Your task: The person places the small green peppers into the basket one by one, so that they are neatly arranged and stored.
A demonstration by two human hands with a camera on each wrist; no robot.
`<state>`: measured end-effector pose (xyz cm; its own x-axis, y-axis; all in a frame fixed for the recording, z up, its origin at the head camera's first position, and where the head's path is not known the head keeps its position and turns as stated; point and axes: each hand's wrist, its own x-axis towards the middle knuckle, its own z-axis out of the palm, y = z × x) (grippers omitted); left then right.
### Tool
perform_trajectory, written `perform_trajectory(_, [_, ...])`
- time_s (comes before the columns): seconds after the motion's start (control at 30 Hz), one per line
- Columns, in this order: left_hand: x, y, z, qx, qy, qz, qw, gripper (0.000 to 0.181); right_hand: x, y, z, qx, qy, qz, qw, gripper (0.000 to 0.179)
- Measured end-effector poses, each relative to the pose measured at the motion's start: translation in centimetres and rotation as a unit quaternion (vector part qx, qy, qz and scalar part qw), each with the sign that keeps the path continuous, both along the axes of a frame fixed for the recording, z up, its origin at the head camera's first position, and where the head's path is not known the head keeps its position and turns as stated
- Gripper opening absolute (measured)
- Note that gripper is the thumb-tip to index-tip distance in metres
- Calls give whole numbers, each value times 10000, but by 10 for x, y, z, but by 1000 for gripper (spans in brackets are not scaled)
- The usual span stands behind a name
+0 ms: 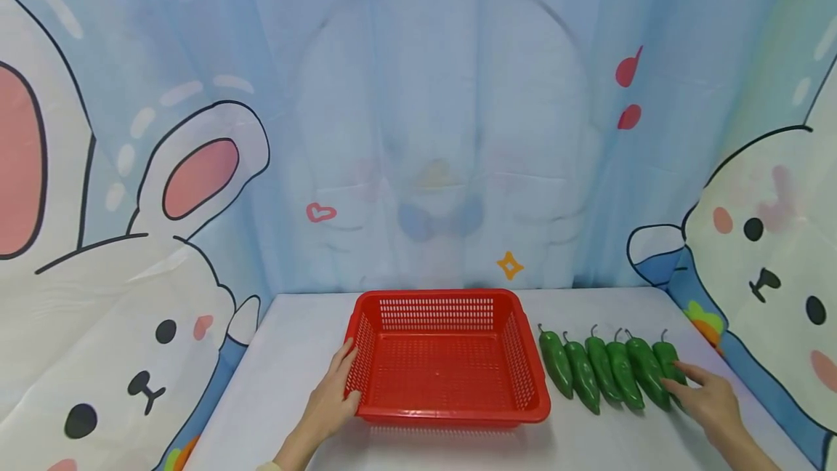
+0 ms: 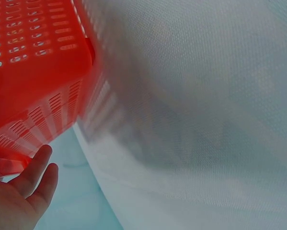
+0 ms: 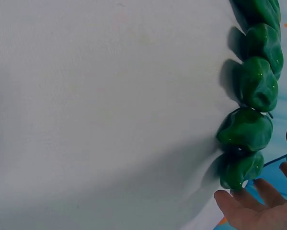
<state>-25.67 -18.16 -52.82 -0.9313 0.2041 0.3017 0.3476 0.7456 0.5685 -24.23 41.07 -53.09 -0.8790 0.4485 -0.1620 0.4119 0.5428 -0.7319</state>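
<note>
A red perforated plastic basket stands in the middle of the white table. My left hand lies against its left side, fingers along the rim and thumb by the near left corner. In the left wrist view, fingers extend loosely beside the basket wall. To the basket's right lie several green peppers in a row, stems pointing away. My right hand is at the rightmost pepper, thumb and fingers spread about it. The right wrist view shows fingers close beside the end pepper; contact is unclear.
The white tabletop extends left of the basket and in front of it. A pale blue curtain with cartoon rabbits hangs behind the table and along both sides. The peppers lie close together, some touching.
</note>
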Motion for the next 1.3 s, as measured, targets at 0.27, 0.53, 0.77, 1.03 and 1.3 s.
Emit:
perform_trajectory(0.27, [0,-1,0,40,-33,-8,10000,75,0,1,-7,-4,101,24,9999,61])
perform_trajectory(0.53, [0,1,1,100,-181,-51,9998,75,-4,5,-20,-25,71,-244,9997,59])
perform_trajectory(0.77, [0,0,0,42,-122,-38,9999,75,-4,9,-30,223,154,-363,9990,55])
perform_trajectory(1.03, [-1,0,1,20,-116,-26,9999,75,-6,11,-35,192,148,-546,9982,55])
perform_trajectory(1.3, [-2,0,2,20,-209,-48,9998,74,-16,12,-36,189,184,-588,9979,53])
